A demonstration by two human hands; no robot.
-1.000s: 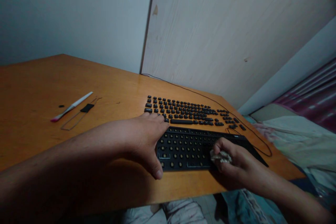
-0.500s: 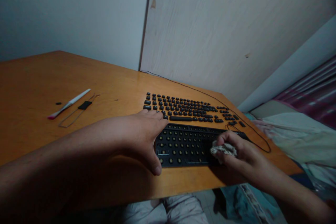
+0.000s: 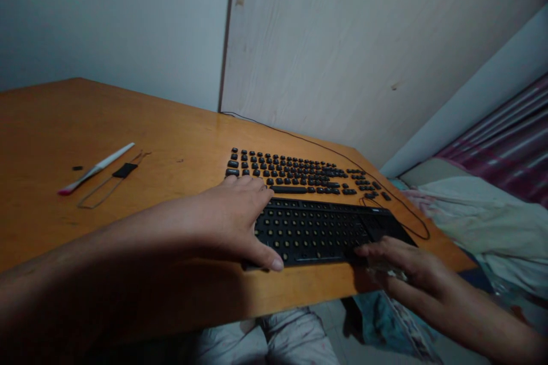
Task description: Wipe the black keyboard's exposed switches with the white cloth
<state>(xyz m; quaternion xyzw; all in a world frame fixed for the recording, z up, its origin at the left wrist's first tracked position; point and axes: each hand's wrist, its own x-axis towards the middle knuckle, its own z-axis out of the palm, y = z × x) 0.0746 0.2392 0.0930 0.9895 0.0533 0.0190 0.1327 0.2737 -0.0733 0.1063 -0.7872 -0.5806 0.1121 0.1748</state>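
A black keyboard base (image 3: 325, 231) with its keycaps off lies near the front edge of an orange table (image 3: 171, 120). The loose black keycaps (image 3: 295, 174) are laid out in rows just behind it. My left hand (image 3: 231, 219) clasps the keyboard's left end, fingers over the back edge and thumb along the front. My right hand (image 3: 406, 271) is at the keyboard's front right corner, fingers stretched forward over a pale cloth wad (image 3: 385, 269) that only just shows beneath them.
A white tool with a pink tip (image 3: 96, 168) and a wire keycap puller (image 3: 107, 185) lie at the left of the table. The keyboard's thin cable (image 3: 299, 137) runs along the back by the wall. Bedding (image 3: 471, 217) lies to the right, past the table edge.
My right hand slid with the cloth from the keyboard's right part down to its front right corner and flattened out. My left thumb moved rightwards along the front edge. The view shifted slightly.
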